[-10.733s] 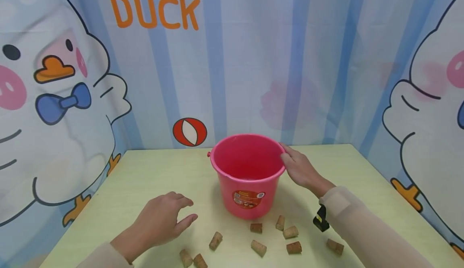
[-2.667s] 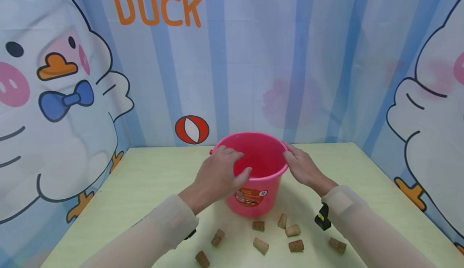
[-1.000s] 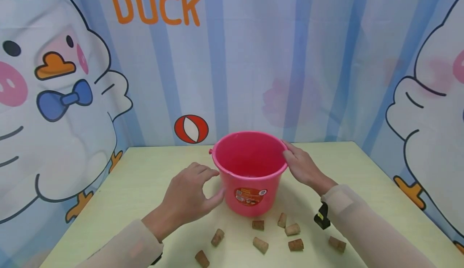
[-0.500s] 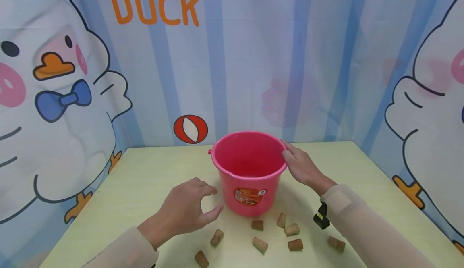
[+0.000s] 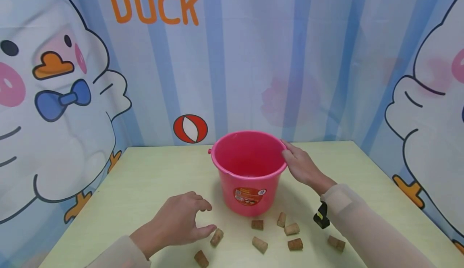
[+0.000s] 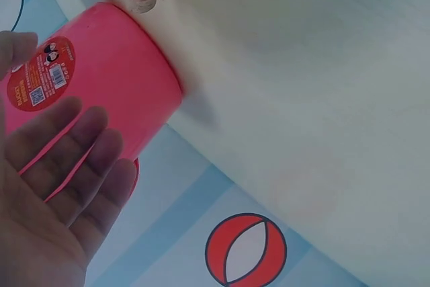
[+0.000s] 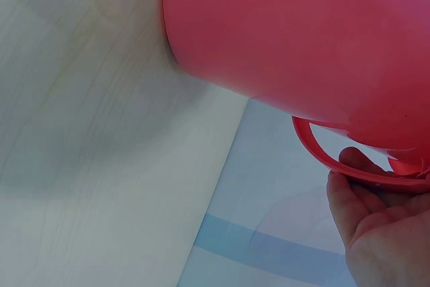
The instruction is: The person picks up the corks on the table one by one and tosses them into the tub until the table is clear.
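A pink bucket with a red label stands upright on the pale yellow table. My right hand grips its right side at the rim; the right wrist view shows the fingers curled round the red handle. My left hand is in front and to the left of the bucket, holding nothing, thumb and fingers apart. Just beyond its thumb, in the head view, lies a brown cork. Another cork is nearer the front edge. What lies at the bucket's bottom is hidden.
Several more corks lie in front of the bucket, among them a pale cork and a dark cork. One cork sits far right, beside the right sleeve. A striped duck-print curtain hangs behind the table.
One cork at the front left is gone since the oldest frame. My left hand was over the bucket's mouth, then came back left and down toward the corks. My right hand kept its grip.
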The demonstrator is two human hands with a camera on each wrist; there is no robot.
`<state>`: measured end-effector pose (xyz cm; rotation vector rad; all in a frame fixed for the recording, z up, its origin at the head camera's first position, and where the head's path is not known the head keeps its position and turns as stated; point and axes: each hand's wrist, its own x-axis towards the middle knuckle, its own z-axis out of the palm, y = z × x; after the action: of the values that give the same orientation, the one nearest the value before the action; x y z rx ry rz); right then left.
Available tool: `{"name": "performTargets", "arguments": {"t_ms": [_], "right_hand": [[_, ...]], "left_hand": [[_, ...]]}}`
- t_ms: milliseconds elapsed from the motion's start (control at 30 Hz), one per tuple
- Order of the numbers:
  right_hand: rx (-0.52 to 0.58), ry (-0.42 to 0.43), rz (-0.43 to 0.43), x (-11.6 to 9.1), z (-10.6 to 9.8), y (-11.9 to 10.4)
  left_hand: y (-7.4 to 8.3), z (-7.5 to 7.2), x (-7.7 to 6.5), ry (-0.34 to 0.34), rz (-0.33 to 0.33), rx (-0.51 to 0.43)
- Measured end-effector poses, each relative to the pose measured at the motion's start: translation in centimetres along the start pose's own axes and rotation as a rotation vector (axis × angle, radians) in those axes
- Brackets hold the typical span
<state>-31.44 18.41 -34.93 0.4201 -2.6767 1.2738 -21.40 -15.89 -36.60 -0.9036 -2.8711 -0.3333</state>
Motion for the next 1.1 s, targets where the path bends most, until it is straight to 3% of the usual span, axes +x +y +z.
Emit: {"name": "performTargets", "arguments": {"t_ms": [200, 433, 700, 900, 1100], "right_hand": [[0.003, -0.009, 0.016, 0.0, 0.0, -0.1], [0.001, -0.011, 0.012, 0.0, 0.1, -0.1], [-0.006, -0.008, 0.017, 0.0, 0.1, -0.1], [-0.005, -0.008, 0.014, 0.1, 0.1, 0.0], [-0.003, -0.012, 0.015, 0.0, 0.1, -0.1]], "left_hand": [[0.0, 0.6, -0.6, -0.062, 0.006, -0.009], [0.5, 1.5, -0.9, -0.134, -0.07, 0.015], [0.7, 2.4, -2.2, -0.133, -0.073, 0.043], [1.0, 2.6, -2.3, -0.282, -0.181, -0.028], [1.2, 2.9, -2.4, -0.35, -0.242, -0.074]]}}
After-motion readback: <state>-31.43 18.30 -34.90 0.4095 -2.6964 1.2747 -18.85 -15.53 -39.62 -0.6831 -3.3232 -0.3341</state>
